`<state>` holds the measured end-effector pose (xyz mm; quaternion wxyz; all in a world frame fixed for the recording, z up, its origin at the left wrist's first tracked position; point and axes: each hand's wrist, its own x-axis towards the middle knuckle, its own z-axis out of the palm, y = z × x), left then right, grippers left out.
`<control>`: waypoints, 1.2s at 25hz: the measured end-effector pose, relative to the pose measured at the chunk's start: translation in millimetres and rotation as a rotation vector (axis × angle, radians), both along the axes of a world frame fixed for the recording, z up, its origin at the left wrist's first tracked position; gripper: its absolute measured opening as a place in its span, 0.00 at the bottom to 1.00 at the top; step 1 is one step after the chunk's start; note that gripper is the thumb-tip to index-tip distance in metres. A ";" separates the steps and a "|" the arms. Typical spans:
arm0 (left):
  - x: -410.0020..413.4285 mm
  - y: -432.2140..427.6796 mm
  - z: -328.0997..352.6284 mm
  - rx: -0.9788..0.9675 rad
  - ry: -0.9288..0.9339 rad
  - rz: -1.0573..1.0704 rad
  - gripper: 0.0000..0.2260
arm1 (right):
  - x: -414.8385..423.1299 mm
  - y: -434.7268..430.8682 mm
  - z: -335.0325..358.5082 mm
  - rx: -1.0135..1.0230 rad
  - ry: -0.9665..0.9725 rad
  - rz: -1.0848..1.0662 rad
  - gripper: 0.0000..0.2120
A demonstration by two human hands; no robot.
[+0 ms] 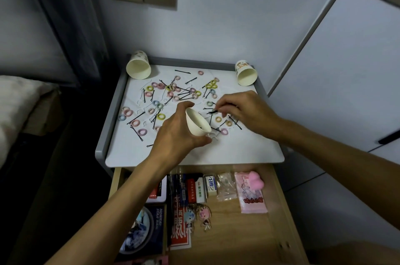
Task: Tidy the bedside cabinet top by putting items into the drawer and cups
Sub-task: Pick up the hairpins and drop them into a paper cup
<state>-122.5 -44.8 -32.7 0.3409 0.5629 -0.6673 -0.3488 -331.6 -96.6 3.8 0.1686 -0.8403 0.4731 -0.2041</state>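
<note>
Holding a cup and pinching pins over the littered top (216,154).

A back-left cup (138,66) is lying on its side. The left hand (175,132) is gripping a tilted cup (198,123), fingers curled round it. Just beside its mouth the right hand (249,113) is pinching black pins (213,111). Ties (161,116) are lying scattered, a back-right cup (246,74) is lying tipped, and the drawer (249,232) is standing open.

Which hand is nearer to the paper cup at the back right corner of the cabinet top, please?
Right. The right hand is just in front of that paper cup, pinching a hairpin; the left hand is farther forward and left, holding a white cup.
</note>
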 end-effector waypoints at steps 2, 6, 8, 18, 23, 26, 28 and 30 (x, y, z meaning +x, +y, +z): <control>-0.8 -0.8 -0.8 -0.003 -0.002 -0.017 0.39 | 25.0 1.3 6.1 0.039 0.081 0.125 0.06; 2.2 -0.6 0.5 -0.016 0.005 -0.007 0.40 | 31.7 1.3 1.3 0.069 -0.080 0.077 0.05; 4.6 0.5 2.5 -0.022 -0.006 0.005 0.39 | 5.7 -11.5 -4.5 0.091 -0.161 -0.126 0.05; 6.9 -1.5 4.1 -0.029 -0.001 0.012 0.39 | -64.7 -54.3 -70.0 0.190 0.284 -0.383 0.09; 6.9 -2.2 4.2 -0.030 0.005 0.012 0.38 | -70.3 -54.4 -70.8 0.256 0.165 -0.430 0.04; 6.3 -2.6 3.9 -0.026 0.011 0.016 0.38 | -73.3 -53.1 -69.8 0.269 0.109 -0.437 0.03; 6.2 -2.5 3.7 -0.026 0.009 0.015 0.39 | -72.2 -53.1 -67.3 0.277 0.081 -0.461 0.02; 5.9 -2.9 3.0 -0.025 0.004 0.020 0.39 | -72.4 -54.4 -62.8 0.279 0.042 -0.504 0.03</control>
